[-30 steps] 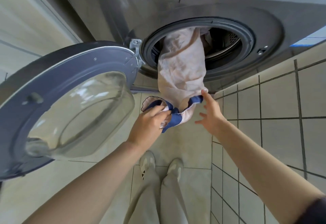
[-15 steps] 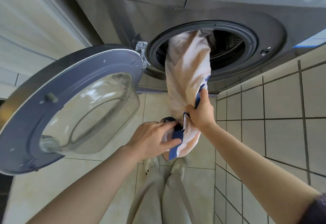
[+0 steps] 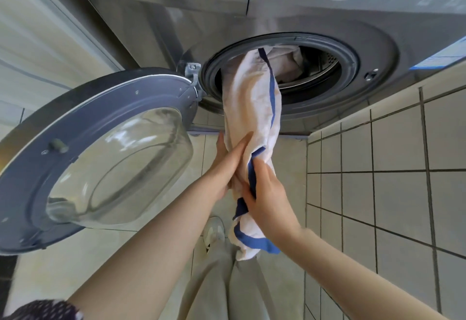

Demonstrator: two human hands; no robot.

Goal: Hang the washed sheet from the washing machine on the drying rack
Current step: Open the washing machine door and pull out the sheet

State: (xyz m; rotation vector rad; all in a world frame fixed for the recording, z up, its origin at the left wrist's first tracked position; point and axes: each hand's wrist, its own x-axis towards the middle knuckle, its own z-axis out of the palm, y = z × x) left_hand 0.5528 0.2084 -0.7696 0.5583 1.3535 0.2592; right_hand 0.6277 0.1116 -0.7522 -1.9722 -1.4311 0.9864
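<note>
A white sheet with a blue border (image 3: pixel 254 103) hangs in a twisted rope out of the round opening of the grey washing machine (image 3: pixel 378 42); part of it is still inside the drum. My left hand (image 3: pixel 227 161) holds the sheet from the left, thumb laid across the cloth. Just below, my right hand (image 3: pixel 267 193) grips the sheet at the blue edge. The sheet's loose end (image 3: pixel 249 241) dangles under my right hand. No drying rack is in view.
The machine's round glass door (image 3: pixel 100 158) stands swung open to the left, close to my left forearm. A tiled wall (image 3: pixel 390 181) runs along the right. My legs and a shoe (image 3: pixel 214 231) stand on the tiled floor below.
More of the sheet has come out of the drum and hangs lower. My left hand moved up onto the sheet above my right, which slid down with the blue edge.
</note>
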